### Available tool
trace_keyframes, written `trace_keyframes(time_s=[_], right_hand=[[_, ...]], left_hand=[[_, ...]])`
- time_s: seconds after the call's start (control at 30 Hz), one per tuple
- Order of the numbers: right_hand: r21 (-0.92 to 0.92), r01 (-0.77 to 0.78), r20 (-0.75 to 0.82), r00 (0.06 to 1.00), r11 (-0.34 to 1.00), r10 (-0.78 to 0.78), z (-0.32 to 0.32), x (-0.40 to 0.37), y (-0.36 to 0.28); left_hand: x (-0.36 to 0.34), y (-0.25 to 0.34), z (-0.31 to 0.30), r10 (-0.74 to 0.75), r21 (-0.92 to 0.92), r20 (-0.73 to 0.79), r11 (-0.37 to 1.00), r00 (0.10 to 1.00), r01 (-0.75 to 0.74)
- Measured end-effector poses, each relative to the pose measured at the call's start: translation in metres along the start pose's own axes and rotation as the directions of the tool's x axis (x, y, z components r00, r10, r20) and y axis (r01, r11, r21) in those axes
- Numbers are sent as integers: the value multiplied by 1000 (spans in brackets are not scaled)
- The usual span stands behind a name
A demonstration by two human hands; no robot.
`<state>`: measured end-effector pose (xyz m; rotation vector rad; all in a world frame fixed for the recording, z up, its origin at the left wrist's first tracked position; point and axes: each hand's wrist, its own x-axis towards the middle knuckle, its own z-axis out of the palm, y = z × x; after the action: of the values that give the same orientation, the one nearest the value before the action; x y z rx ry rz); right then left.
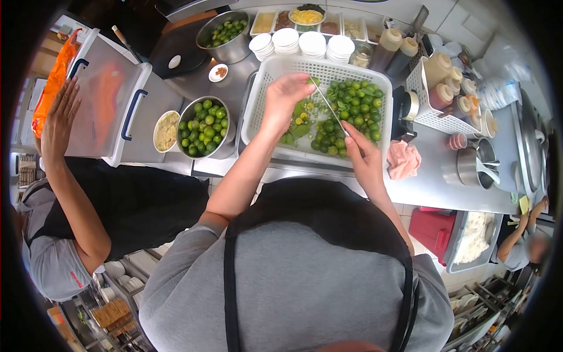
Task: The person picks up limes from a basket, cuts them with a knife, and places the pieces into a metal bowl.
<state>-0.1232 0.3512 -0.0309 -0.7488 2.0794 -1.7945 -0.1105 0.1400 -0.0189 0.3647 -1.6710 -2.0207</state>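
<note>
My right hand [362, 154] is closed around the handle of a knife [329, 107], its thin blade slanting up and left over a white perforated basket [256, 111]. Near the blade's tip, the fingers of my left hand [284, 98] are pinched together. A bit of green shows at those fingertips, too small to name. Small green limes [355, 102] fill the right part of the basket. Loose leaves [299, 130] and a few yellowish bits lie in its left part, below my left hand.
A steel pot of limes [205, 126] and a bowl of pale crumbly food [167, 130] stand left. Another lime pot [221, 36] and stacked white dishes [285, 42] stand behind. A pink cloth [403, 159] lies right. A co-worker's hand [63, 111] touches a plastic bin [111, 88].
</note>
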Motion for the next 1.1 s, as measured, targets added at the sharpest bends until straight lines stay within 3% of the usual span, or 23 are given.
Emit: trace_keyframes(time_s=[0.17,0.33,0.4,0.47,0.53,0.6,0.67,0.7,0.73,0.8,0.83,0.9,0.93,0.97,1.0,1.03,1.07,1.1], right_hand=[[-65,75,-37,996,995,-77,-1,6,1],[-90,23,-44,999,996,-27,2,12,6],[-103,45,-52,997,994,-51,2,13,8],[-146,144,-52,987,979,-153,2,13,7],[-167,133,-30,990,977,-140,0,10,11],[-191,121,-5,992,974,-124,-6,7,21],[-194,131,-80,986,972,-149,-12,5,36],[-197,-24,-108,994,980,2,-19,1,31],[-153,-74,-111,992,985,57,-26,0,38],[-155,-267,-104,962,951,253,-39,1,40],[-159,-265,-104,962,951,251,-40,3,41],[-163,-182,-99,981,970,167,-38,5,46],[-163,-194,-97,979,967,180,-35,8,46],[-159,-104,-105,991,982,88,-31,11,42],[-156,-23,-108,994,988,6,-28,10,38],[-119,-136,-94,988,984,125,-28,10,31],[-121,-130,-91,989,984,120,-26,7,33],[-115,-65,-115,992,991,52,-24,11,36]], left_hand=[[-3,-6,4,-5,40,25,999,1000,4],[-4,-8,4,-72,69,53,995,996,68],[-1,-5,-1,-193,-187,143,958,971,218],[1,2,-7,-230,-247,143,934,963,260],[3,7,-21,-278,-306,145,900,950,310],[6,14,-50,-204,-328,166,911,965,249],[2,34,-89,-149,-75,61,985,987,154],[-4,50,-109,-148,188,5,971,989,145],[-12,64,-129,-135,438,-45,888,990,141],[-19,75,-164,-85,842,-144,513,986,167],[-18,73,-166,-84,840,-144,516,986,167],[-22,69,-161,52,993,-106,65,993,102],[-18,61,-143,99,994,-36,110,994,25],[-12,46,-125,87,993,33,112,996,-43],[-11,34,-93,53,970,108,213,993,-117],[-10,14,-67,8,936,184,305,983,-178],[-3,-20,-51,-125,887,300,401,946,-229],[-9,-14,-12,-273,927,279,326,921,-184]])
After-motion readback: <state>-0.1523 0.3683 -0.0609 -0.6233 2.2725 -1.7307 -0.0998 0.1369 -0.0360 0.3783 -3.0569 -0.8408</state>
